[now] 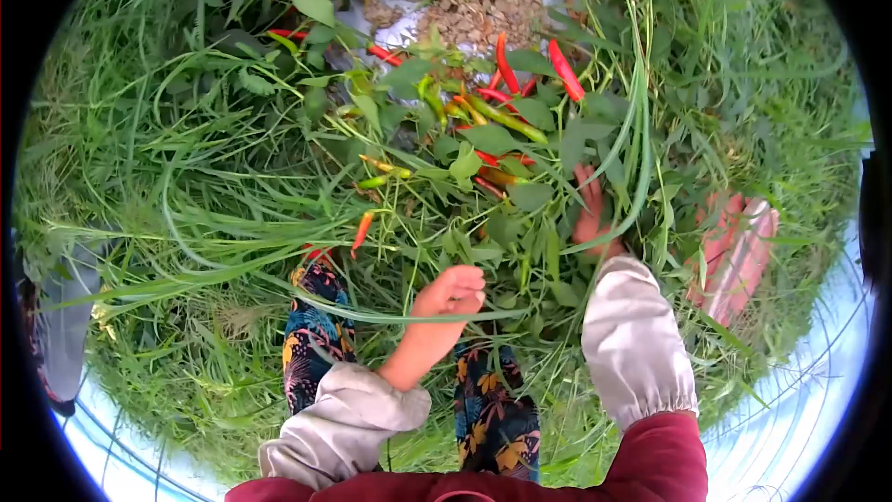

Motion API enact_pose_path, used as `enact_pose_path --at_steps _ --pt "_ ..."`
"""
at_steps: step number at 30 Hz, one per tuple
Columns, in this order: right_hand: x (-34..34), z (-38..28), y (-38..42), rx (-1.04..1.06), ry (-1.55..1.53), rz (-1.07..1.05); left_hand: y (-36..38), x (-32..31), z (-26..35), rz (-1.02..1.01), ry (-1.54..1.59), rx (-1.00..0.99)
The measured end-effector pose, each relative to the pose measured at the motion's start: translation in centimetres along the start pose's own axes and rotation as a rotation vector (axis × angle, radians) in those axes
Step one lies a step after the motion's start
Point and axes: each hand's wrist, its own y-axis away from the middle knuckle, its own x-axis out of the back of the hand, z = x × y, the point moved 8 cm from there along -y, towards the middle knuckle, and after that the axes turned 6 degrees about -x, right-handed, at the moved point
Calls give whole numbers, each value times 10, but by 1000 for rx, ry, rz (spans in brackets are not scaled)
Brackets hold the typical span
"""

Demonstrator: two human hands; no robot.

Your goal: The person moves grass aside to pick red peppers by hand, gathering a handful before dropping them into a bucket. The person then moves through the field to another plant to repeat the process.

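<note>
In front of my knees a pepper plant [492, 139] bears several red chili peppers [565, 70], along with green and half-ripe ones such as the green chili pepper [506, 119]. My left hand [451, 296] hovers low in the middle, its fingers curled in; whether anything is inside cannot be seen. A long grass blade [418, 319] crosses at its wrist. Reaching into the plant's right side, my right hand [592, 209] has its fingers stretched out among the leaves, partly covered by foliage. A single red-orange chili pepper [361, 234] hangs left of my left hand.
Tall grass [139, 149] surrounds the plant. Brown soil clods [483, 0] lie on pale plastic sheeting [395, 14] at the top. To the right, a reddish flat object [734, 256] lies in the grass. A grey object [67, 316] stands at the far left.
</note>
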Motion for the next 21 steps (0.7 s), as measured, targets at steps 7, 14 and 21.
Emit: enact_pose_path --at_steps 7,14,21 --pt "98 -143 -8 37 406 -210 -3 11 44 -20 230 -45" --pt "128 -202 -35 -15 374 -270 2 35 75 15 328 -53" --pt "160 -267 -48 13 229 -289 8 52 94 8 513 -6"
